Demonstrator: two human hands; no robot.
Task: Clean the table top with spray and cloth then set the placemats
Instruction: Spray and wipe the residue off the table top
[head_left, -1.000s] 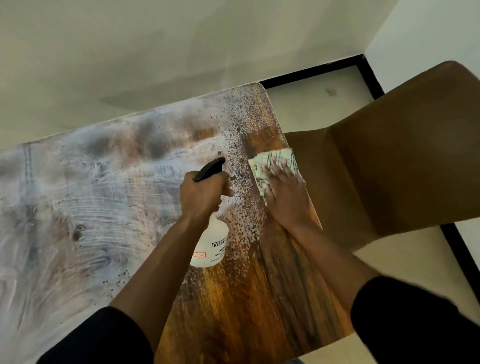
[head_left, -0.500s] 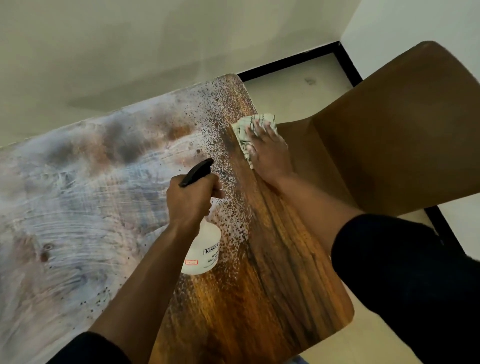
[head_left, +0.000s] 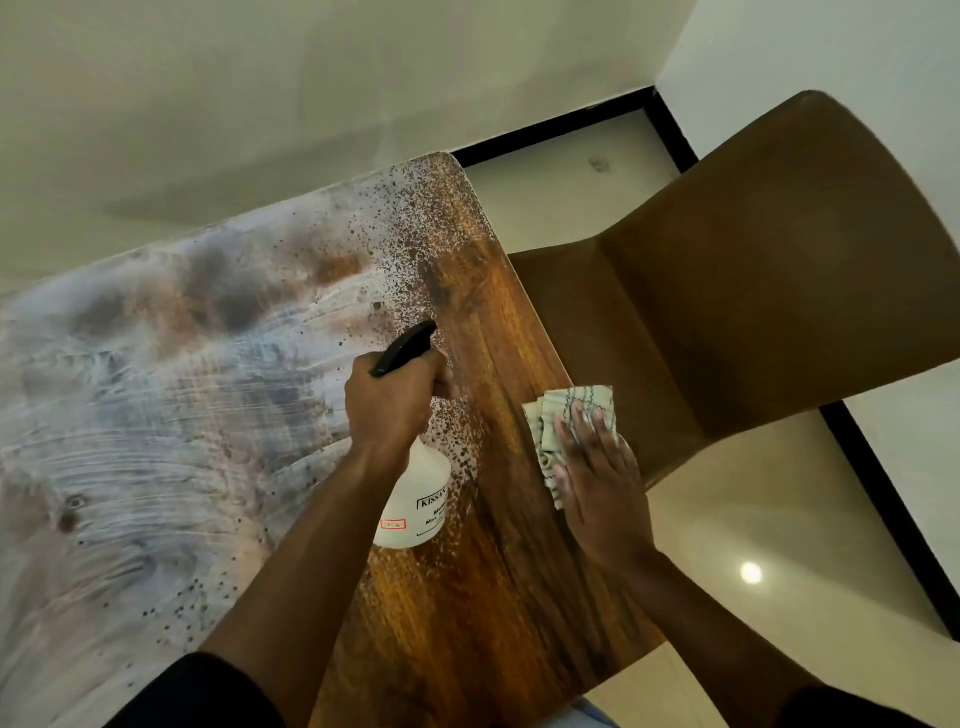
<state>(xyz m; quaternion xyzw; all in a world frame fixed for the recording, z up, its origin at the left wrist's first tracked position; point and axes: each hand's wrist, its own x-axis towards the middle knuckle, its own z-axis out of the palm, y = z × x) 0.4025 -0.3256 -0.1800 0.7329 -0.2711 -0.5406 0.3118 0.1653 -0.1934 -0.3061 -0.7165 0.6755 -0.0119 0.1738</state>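
Observation:
The wooden table top (head_left: 498, 613) fills the lower left; its left part is glazed with wet streaks and spray droplets, its right strip is dark and wiped. My left hand (head_left: 392, 400) grips a white spray bottle (head_left: 418, 499) by its black trigger head above the table's middle. My right hand (head_left: 602, 478) lies flat with straight fingers on a pale checked cloth (head_left: 569, 410), pressing it against the table's right edge. No placemats are in view.
A brown moulded chair (head_left: 779, 291) stands close against the table's right side. Behind it runs a pale floor (head_left: 566, 176) with a black skirting strip (head_left: 550, 132) along the white wall. The table's far edge meets the wall.
My right hand has drawn the cloth back along the table's right edge, from the far corner toward me. My left hand with the bottle has stayed over the middle.

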